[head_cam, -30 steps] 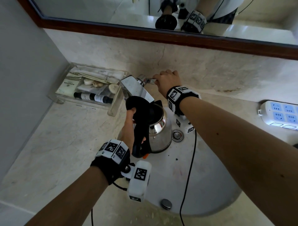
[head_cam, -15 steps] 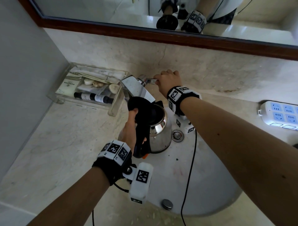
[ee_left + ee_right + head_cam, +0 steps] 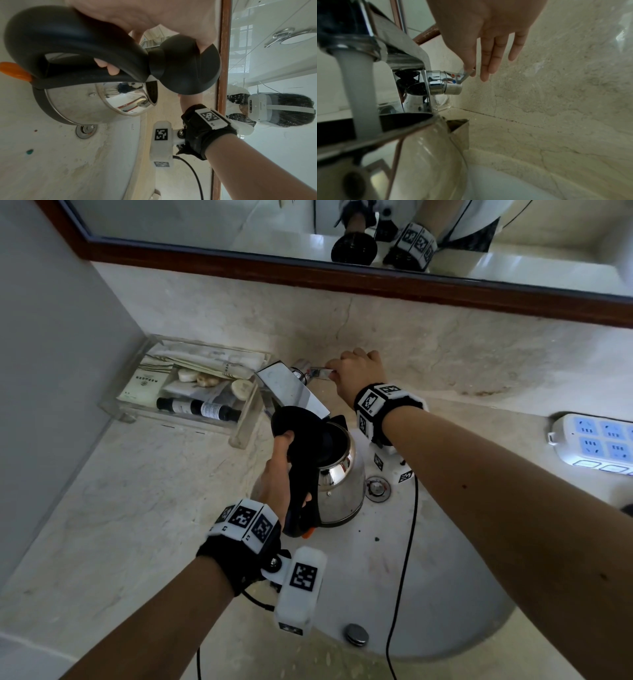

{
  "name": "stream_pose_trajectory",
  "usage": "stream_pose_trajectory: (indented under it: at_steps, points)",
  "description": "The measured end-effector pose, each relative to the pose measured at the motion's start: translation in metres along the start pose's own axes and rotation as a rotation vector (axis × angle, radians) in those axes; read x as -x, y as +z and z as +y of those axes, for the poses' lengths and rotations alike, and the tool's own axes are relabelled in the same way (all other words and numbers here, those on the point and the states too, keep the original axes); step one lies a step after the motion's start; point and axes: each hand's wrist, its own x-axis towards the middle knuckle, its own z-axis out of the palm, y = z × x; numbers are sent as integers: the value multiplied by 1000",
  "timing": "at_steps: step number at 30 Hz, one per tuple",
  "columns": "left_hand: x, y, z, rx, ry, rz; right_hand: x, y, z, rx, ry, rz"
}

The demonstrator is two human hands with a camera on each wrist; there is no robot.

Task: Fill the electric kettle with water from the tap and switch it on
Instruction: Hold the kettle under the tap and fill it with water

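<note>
The left hand is gripping the black handle of the stainless-steel electric kettle, holding it under the chrome tap spout. Water is running into its open top. The right hand is pinching the tap's chrome lever, remaining fingers straight.

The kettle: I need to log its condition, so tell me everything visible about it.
The steel electric kettle has a shiny silver body, a black handle, a black lid flipped open and an orange switch tab at the handle's base. It is held upright over the white sink basin, under the chrome tap. The left hand grips the handle. A stream of water runs into its mouth.
</note>
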Motion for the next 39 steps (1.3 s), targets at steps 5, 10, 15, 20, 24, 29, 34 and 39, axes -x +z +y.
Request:
stream_pose_trajectory:
  at_steps: [5,10,15,20,24,29,34,39]
  points:
    - [2,2,2,27,9,11,0,0,0,-10,-2,-5]
    - [2,2,3,28,8,10,0,-2,0,-17,1,-11]
    - [3,1,2,14,15,7,1,-2,0,-28,3,-11]
    - [2,1,2,14,14,19,1,-3,0,-23,0,-12]
    - [1,1,2,5,2,18,0,-4,0,-14,-6,-19]
    - [2,2,2,31,10,27,-2,-6,1,1,-24,-31]
    - [2,3,3,64,-9,48,-1,-7,1,-3,-18,-37]
    - [2,2,4,77,-27,19,-2,-7,1,0,-20,-37]
